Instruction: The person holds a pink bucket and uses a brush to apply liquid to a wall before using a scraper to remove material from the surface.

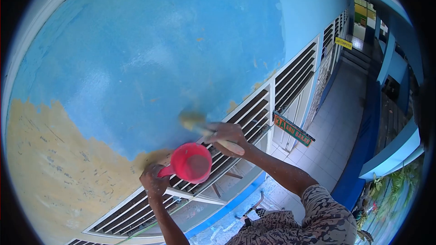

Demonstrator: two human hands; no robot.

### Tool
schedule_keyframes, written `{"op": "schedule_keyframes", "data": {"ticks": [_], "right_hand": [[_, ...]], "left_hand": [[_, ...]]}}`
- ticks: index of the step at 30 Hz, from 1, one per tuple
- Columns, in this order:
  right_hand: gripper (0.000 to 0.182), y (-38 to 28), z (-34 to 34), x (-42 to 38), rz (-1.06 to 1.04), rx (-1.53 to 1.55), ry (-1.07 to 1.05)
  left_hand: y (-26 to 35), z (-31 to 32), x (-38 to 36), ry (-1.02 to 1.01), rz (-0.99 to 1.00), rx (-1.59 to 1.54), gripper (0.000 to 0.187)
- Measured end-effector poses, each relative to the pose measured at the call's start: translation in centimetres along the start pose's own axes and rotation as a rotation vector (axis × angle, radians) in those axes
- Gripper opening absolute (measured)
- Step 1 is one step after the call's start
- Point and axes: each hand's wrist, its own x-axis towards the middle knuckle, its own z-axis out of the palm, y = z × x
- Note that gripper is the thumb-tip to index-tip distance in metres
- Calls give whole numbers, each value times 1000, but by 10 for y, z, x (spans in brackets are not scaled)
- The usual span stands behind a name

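My left hand (154, 180) is closed round the handle of a pink plastic dipper (178, 158), held in front of the louvred window just below the painted wall. A dull, greyish patch shows inside the dipper. My right hand (228, 137) grips a paintbrush (235, 148) by its pale handle. The brush's yellowish bristles are smeared by motion and overlap the lower part of the blue paint, up and left of my fingers. Blue paint (181, 63) covers most of the wall, while a scuffed tan area (59, 168) spreads at the lower left.
Louvred windows (294, 79) run along under the blue paint. A hanging class sign (293, 129) juts out right of my right arm, and a yellow sign (343, 43) hangs farther off. Below lie a tiled walkway (336, 122), a blue ledge (359, 154) and green plants (395, 190).
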Motion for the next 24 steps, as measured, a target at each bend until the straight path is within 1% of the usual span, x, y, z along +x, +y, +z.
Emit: {"op": "schedule_keyframes", "data": {"ticks": [1, 3, 4, 5, 7, 8, 9, 10, 11, 12, 14, 15, 16, 17, 18, 19, 20, 21, 23, 24], "right_hand": [[18, 7, -7, 1, 2, -1, 1], [14, 33, -33, 5, 66, 177, -76], [11, 83, -50, -1, -13, 98, 43], [18, 104, -83, -2, 395, 659, 217], [31, 157, -164, -4, 358, 225, 432], [33, 174, -192, -6, 170, 280, 609], [35, 194, -224, -11, 218, -110, 766], [28, 223, -257, -30, 155, -212, 857], [18, 239, -278, -50, 323, -451, 929], [18, 253, -275, -70, 329, -446, 916], [7, 274, -259, -95, 186, -563, 843], [6, 253, -217, -83, -91, -685, 659], [6, 217, -166, -68, -118, -1012, 617], [10, 169, -117, -62, 9, -867, 568], [13, 138, -72, -68, 58, -717, 579], [14, 93, -38, -66, 98, -570, 515], [16, 82, -8, -98, 247, -152, 466], [19, 77, 10, -121, 384, -23, 251], [23, 68, 11, -125, 517, 106, 34], [21, 57, -8, -104, 418, 128, 78]], "left_hand": [[-4, -7, 2, -3, 1, 0, 21], [-10, -21, -2, -86, -6, 98, 22], [-11, -24, -3, -93, -14, 106, 22], [-10, -27, -3, -73, 3, 111, 22], [-6, -29, 0, -35, 34, 114, 20], [-7, -29, 2, -31, 27, 122, 20], [-8, -27, 2, -11, 32, 98, 19], [-9, -26, -1, 1, 34, 74, 18], [-14, -24, -4, -16, 16, 87, 17], [-14, -25, -8, -20, 3, 88, 17], [-14, -22, -4, 28, 54, 48, 16], [-12, -22, -4, 38, 57, 65, 17], [-13, -22, -3, 48, 54, 64, 17], [-14, -22, -3, 40, 47, 55, 17], [-14, -22, -4, 27, 40, 44, 17], [-14, -20, -4, 59, 66, 36, 18], [-13, -20, -4, 57, 65, 31, 18], [-13, -20, -4, 60, 63, 19, 17], [-16, -21, -6, 71, 88, 22, 17], [-15, -22, -5, 73, 84, 21, 17]]}}
